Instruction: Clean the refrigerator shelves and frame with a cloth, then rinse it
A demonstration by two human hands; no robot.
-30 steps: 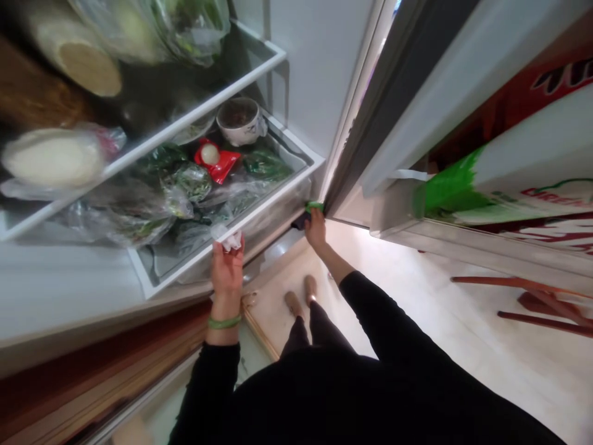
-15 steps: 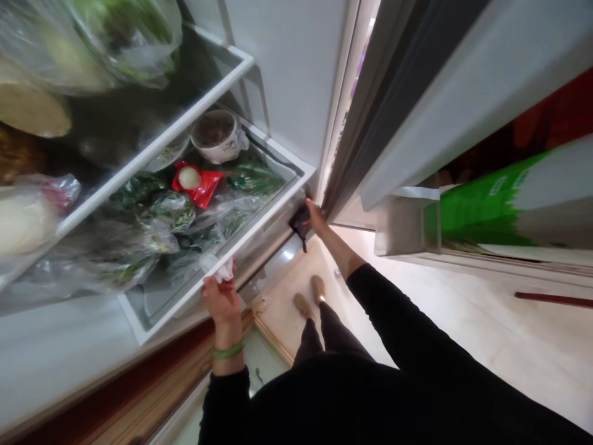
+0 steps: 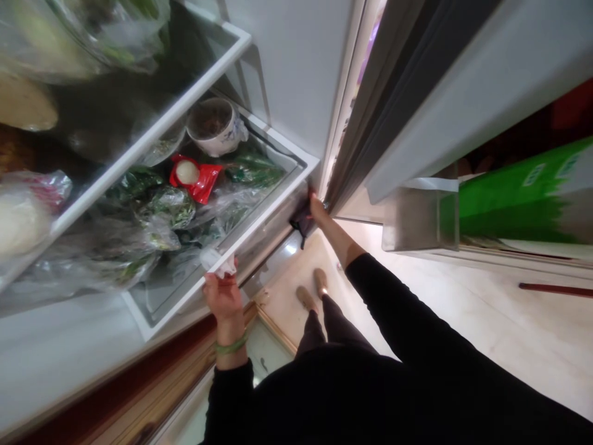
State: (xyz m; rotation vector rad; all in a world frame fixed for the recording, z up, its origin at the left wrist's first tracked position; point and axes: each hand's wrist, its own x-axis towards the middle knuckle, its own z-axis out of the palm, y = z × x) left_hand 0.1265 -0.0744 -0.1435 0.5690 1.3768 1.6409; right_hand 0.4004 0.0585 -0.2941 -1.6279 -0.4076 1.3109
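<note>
Grip of left hand [image 3: 225,298]: fingers curled up and closed, pinching a crumpled white wad [image 3: 223,264] against the front rim of a pulled-out drawer [image 3: 269,211]. Green bracelet [image 3: 231,346] round the same wrist, just clear of a black sleeve [image 3: 230,383].

Right hand [image 3: 318,210] at the drawer's far front corner, touching a limp dark item [image 3: 302,221] with a short strip hanging below. Most fingers hidden; cannot tell how tightly closed.

Inside drawer: leafy bundles in clear plastic [image 3: 169,207], a red bag [image 3: 207,185] with a whitish round piece [image 3: 188,172] on top, and a white bowl [image 3: 217,135] with blue pattern, upright in the back corner nearer the right hand.

Above, at left: white-edged shelf [image 3: 194,94] with bagged greens [image 3: 125,34] and a pale round lump in plastic [image 3: 23,216], blurred.

Farther right: open refrigerator door [image 3: 430,105], with a clear bin [image 3: 424,215] and a green pack [image 3: 514,201]. Small pale marks [image 3: 535,175] on the pack, too blurred to read; no brand legible.

Below: tan shoes [image 3: 306,298] on pale floor [image 3: 463,303].
</note>
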